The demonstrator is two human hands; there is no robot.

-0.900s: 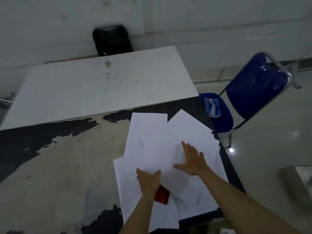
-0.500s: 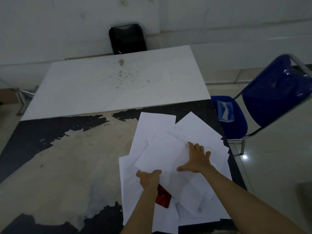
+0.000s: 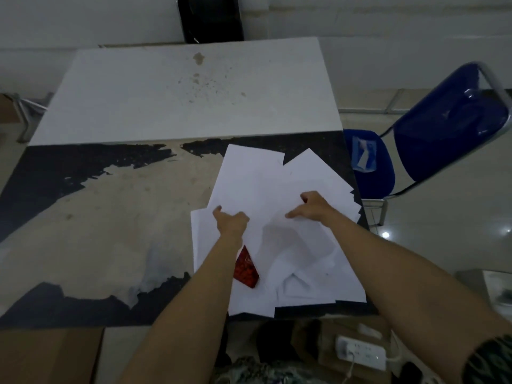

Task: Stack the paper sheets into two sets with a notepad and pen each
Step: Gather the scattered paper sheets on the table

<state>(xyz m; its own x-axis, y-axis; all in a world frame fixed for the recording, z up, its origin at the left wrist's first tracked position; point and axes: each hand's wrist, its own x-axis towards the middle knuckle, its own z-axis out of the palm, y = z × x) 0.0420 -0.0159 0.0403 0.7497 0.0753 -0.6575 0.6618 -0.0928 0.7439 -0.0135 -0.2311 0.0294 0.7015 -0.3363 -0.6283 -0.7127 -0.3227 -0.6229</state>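
Several white paper sheets (image 3: 257,187) lie in a loose, fanned heap on the right half of the worn table (image 3: 91,217). My left hand (image 3: 231,221) grips the near-left edge of a top sheet, thumb on top. On the same sheet's right side my right hand (image 3: 313,207) pinches the paper with curled fingers. A red patterned notepad (image 3: 245,268) pokes out from under the sheets beside my left forearm, mostly covered. No pen shows.
A white table (image 3: 188,90) butts against the far edge. A blue chair (image 3: 443,128) stands to the right, a black chair (image 3: 210,18) behind. A cardboard box (image 3: 50,356) and a white power strip (image 3: 360,353) lie on the floor below.
My right hand went from lying flat on the sheets to pinching the top sheet. Both hands have drawn that sheet up and farther from me. The camera tilted downward.
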